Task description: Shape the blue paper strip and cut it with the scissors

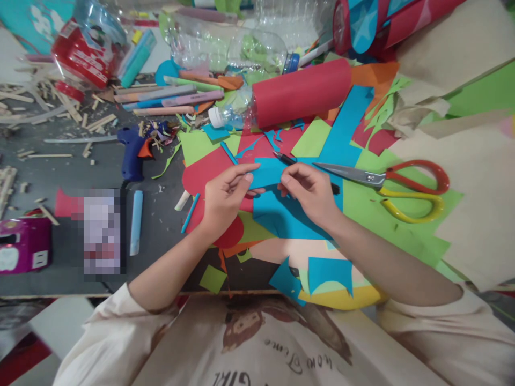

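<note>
"Head view: what's largest near those hands?"

"The red-wrapped bottle (301, 94). On its near side lies a blue sheet (295, 221), and, toward its right, scissors (374, 178)."

"And the blue paper strip (266, 175)?"

"Also on the bottle's near side, above the sheet — the left hand (225, 194) clasping one end between thumb and fingers, the right hand (313, 190) pinching the other. Whether it touches the pen (286, 158), I can't tell."

"Doing it well?"

"Light pressure, I'd say — strip flat, uncreased."
</note>
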Demonstrator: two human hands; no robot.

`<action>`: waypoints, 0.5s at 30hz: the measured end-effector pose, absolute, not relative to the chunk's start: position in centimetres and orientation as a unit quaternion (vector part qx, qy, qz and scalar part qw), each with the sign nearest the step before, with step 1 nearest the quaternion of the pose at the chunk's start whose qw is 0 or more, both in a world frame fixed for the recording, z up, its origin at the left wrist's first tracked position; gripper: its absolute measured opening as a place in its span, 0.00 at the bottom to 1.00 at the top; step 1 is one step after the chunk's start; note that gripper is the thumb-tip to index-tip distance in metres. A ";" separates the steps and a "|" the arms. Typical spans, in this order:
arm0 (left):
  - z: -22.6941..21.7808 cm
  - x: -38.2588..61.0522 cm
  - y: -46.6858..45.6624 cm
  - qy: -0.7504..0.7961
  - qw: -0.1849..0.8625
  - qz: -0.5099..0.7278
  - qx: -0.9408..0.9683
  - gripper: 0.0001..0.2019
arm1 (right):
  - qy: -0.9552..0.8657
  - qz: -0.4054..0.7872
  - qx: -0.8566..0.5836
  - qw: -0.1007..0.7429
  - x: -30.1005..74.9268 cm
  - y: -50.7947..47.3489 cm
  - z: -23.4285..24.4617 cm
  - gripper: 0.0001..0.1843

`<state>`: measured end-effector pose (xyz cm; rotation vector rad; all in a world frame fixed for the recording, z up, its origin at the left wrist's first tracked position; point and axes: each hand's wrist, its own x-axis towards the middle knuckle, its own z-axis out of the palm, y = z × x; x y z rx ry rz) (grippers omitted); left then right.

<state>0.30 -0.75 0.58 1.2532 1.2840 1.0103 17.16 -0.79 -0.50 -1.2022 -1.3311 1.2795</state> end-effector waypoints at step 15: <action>0.5 0.3 -0.6 0.505 0.556 0.425 0.505 0.14 | -0.537 0.510 -0.479 0.472 17.3 -0.7 -0.8 0.17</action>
